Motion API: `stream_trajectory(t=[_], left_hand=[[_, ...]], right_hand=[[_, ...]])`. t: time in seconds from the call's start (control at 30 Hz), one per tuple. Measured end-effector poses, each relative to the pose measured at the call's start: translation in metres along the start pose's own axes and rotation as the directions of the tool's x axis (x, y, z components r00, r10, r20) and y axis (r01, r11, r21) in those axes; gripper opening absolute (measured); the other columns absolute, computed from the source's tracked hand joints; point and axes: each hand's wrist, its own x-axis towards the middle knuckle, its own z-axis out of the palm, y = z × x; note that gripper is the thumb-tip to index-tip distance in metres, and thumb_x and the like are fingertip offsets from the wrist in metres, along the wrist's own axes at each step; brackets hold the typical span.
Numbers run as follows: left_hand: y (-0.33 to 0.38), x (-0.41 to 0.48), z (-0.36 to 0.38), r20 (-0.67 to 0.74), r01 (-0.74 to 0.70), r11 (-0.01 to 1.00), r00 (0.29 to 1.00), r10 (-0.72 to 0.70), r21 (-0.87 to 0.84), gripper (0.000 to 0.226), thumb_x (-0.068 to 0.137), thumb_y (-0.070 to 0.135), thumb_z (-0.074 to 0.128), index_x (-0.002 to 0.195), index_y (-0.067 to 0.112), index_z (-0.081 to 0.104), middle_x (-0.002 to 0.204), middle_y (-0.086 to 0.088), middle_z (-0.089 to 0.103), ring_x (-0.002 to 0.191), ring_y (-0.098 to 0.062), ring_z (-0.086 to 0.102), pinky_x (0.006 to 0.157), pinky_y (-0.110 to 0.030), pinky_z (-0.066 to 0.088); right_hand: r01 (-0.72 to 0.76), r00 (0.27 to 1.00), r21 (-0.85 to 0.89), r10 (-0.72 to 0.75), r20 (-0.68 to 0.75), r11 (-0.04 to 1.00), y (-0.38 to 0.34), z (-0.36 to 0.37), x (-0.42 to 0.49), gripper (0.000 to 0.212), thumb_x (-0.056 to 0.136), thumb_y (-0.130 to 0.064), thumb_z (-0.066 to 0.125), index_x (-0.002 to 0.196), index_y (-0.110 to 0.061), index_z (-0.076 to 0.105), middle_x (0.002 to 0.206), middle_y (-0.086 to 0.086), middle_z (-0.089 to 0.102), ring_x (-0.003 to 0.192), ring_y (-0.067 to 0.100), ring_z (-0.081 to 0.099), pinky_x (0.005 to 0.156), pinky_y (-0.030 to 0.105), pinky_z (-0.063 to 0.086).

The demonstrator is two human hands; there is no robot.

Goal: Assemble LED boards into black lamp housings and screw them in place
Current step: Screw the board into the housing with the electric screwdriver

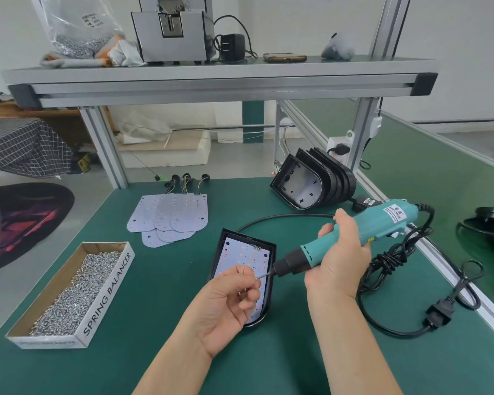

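Observation:
A black lamp housing (269, 283) lies flat on the green bench with a white LED board (241, 256) seated inside it. My left hand (228, 303) hovers over the housing, fingers pinched on small screws (241, 293), one held against the driver's bit. My right hand (337, 258) grips a teal electric screwdriver (351, 240), tilted down to the left, its tip meeting my left fingertips. Spare LED boards (170, 218) lie fanned out behind. Several empty black housings (314, 181) stand stacked at the back right.
A cardboard box of screws (69, 295) sits at the left. The screwdriver's black cable (394, 263) coils at the right near the bench's aluminium edge (468, 297). An overhead shelf (211, 81) carries a screw feeder, a bag and a phone.

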Motion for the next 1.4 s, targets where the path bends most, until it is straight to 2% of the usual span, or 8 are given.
stream_trajectory(t=[0.5,0.93,1.03,1.13,1.2,1.27,1.33,1.4], left_hand=[[-0.002,0.001,0.0,0.003,-0.044,0.995,0.999,0.044,0.084,0.02,0.059,0.0,0.076,0.07,0.009,0.062,0.073,-0.009,0.053,0.055,-0.013,0.051,0.042,-0.018,0.037],[-0.005,-0.003,0.001,0.012,-0.327,0.859,0.936,0.352,0.394,0.014,0.066,0.002,0.071,0.069,0.014,0.067,0.068,-0.005,0.057,0.055,-0.014,0.043,0.06,-0.022,0.038],[-0.003,-0.005,-0.003,0.061,-0.33,0.848,0.94,0.336,0.415,0.018,0.068,0.003,0.074,0.082,0.012,0.071,0.072,-0.005,0.061,0.058,-0.014,0.05,0.058,-0.019,0.044],[0.002,-0.005,-0.012,0.059,-0.26,0.874,0.964,0.259,0.41,0.044,0.068,0.004,0.079,0.11,0.004,0.065,0.082,-0.011,0.065,0.062,-0.017,0.055,0.058,-0.02,0.048],[0.011,-0.006,-0.018,0.011,-0.233,0.884,0.968,0.25,0.404,0.054,0.064,0.011,0.084,0.112,0.001,0.063,0.078,-0.012,0.064,0.058,-0.016,0.052,0.051,-0.02,0.045],[0.026,-0.003,-0.028,-0.116,-0.257,0.895,0.941,0.317,0.364,0.046,0.063,0.019,0.085,0.1,0.001,0.065,0.069,-0.007,0.058,0.049,-0.012,0.045,0.039,-0.018,0.035],[0.04,0.005,-0.043,-0.318,-0.244,0.839,0.845,0.43,0.486,0.03,0.077,0.03,0.08,0.089,0.007,0.064,0.062,0.001,0.047,0.046,-0.01,0.035,0.037,-0.019,0.026],[0.045,0.015,-0.054,-0.422,-0.077,0.685,0.735,0.53,0.724,0.037,0.084,0.045,0.075,0.081,0.01,0.064,0.065,0.003,0.049,0.056,-0.013,0.039,0.049,-0.026,0.031]], right_hand=[[0.007,1.0,-0.008,-0.007,-0.004,1.0,0.003,-0.003,-0.001,0.02,0.087,-0.021,0.071,0.086,-0.024,0.051,0.052,-0.017,0.054,0.049,0.004,0.052,0.045,0.015,0.041],[0.016,0.999,-0.009,-0.017,-0.045,1.0,0.004,-0.003,0.001,0.016,0.088,-0.02,0.07,0.09,-0.022,0.054,0.051,-0.018,0.053,0.05,0.004,0.052,0.048,0.017,0.042],[0.016,0.999,-0.003,-0.016,-0.035,1.0,0.001,-0.002,0.0,0.017,0.088,-0.019,0.069,0.088,-0.022,0.052,0.05,-0.018,0.053,0.048,0.004,0.052,0.045,0.014,0.041],[0.026,0.999,-0.002,-0.026,-0.032,1.0,-0.002,-0.001,0.001,0.018,0.088,-0.02,0.07,0.09,-0.021,0.053,0.05,-0.017,0.055,0.049,0.004,0.052,0.045,0.014,0.042],[0.039,0.999,-0.004,-0.039,-0.02,0.999,-0.003,-0.001,0.002,0.017,0.088,-0.02,0.07,0.092,-0.021,0.053,0.051,-0.016,0.055,0.049,0.005,0.052,0.045,0.015,0.042],[0.054,0.999,-0.006,-0.054,-0.004,0.999,-0.003,0.0,0.003,0.017,0.087,-0.021,0.07,0.092,-0.021,0.054,0.052,-0.014,0.055,0.05,0.006,0.052,0.045,0.015,0.042],[0.079,0.997,-0.014,-0.078,0.021,0.997,0.0,-0.001,0.003,0.017,0.085,-0.022,0.071,0.088,-0.022,0.054,0.054,-0.011,0.054,0.05,0.007,0.051,0.045,0.016,0.041],[0.113,0.992,-0.04,-0.11,0.067,0.993,0.004,-0.001,0.0,0.017,0.081,-0.024,0.072,0.079,-0.025,0.055,0.056,-0.007,0.052,0.051,0.01,0.047,0.047,0.017,0.04]])
